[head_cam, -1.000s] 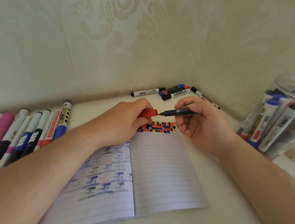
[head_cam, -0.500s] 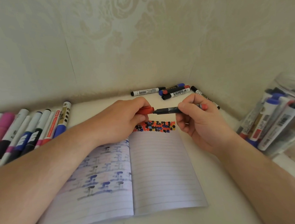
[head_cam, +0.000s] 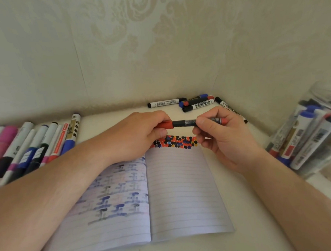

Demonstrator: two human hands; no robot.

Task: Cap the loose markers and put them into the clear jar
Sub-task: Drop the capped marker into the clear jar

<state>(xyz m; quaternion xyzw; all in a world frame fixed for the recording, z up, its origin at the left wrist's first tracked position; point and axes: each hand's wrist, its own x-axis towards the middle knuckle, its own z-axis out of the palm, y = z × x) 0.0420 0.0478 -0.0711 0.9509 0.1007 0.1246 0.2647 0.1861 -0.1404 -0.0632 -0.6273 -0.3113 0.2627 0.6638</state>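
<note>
Above the open notebook (head_cam: 182, 191), your left hand (head_cam: 138, 135) pinches a red cap (head_cam: 165, 124) seated on the dark marker (head_cam: 185, 123) your right hand (head_cam: 224, 136) grips; clear jar (head_cam: 309, 138) right of notebook, holding markers.

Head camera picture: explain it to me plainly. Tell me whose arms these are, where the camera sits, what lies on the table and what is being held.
There is no machine here. A person wears one wide-angle camera on the head, looking down at their own arms. The left hand grips a red cap, which sits on the end of a dark marker that the right hand pinches. Below them lies an open lined notebook with test dabs of ink along its top. A row of markers lies at the left, a small group of markers by the far wall, and a clear jar already holding markers stands at the right.
</note>
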